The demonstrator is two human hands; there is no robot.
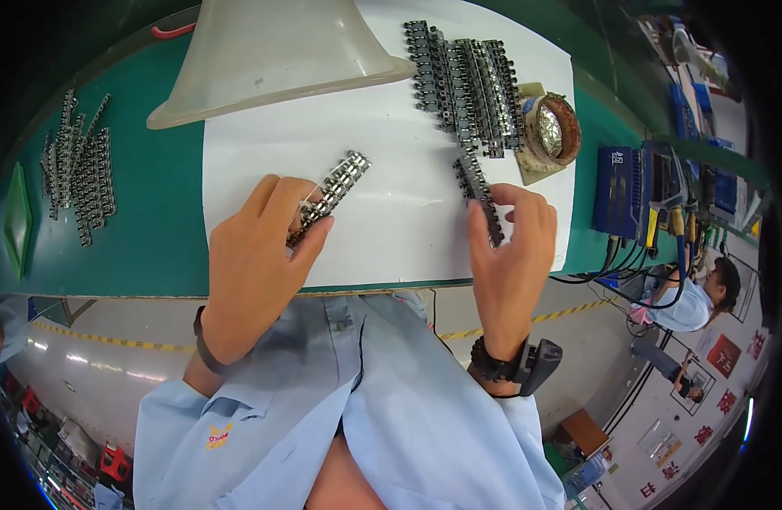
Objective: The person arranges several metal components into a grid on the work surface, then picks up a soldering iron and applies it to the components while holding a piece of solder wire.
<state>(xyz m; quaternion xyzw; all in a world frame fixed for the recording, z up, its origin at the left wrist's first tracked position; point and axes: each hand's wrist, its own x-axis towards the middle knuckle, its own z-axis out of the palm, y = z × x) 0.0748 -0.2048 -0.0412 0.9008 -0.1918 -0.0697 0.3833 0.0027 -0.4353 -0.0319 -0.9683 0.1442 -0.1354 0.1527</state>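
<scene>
My left hand (pixel 259 251) pinches a shiny metal connector strip (pixel 344 178) between thumb and fingers, its free end slanting up and to the right. I cannot tell whether it is one strip or a few side by side. To the right, my right hand (pixel 511 255) has its thumb and fingers closed on the near part of a dark toothed strip (pixel 474 183). The far end of that strip meets a group of similar strips (pixel 467 89), laid side by side on the white sheet (pixel 391 204).
A translucent plastic hood (pixel 280 55) stands at the back. Several loose strips (pixel 78 166) and a green tray (pixel 17 223) lie left on the green mat (pixel 153 204). At right are a round tin (pixel 567 127), blue soldering station (pixel 618 191) and cables (pixel 633 270). Another person (pixel 697 297) sits beyond.
</scene>
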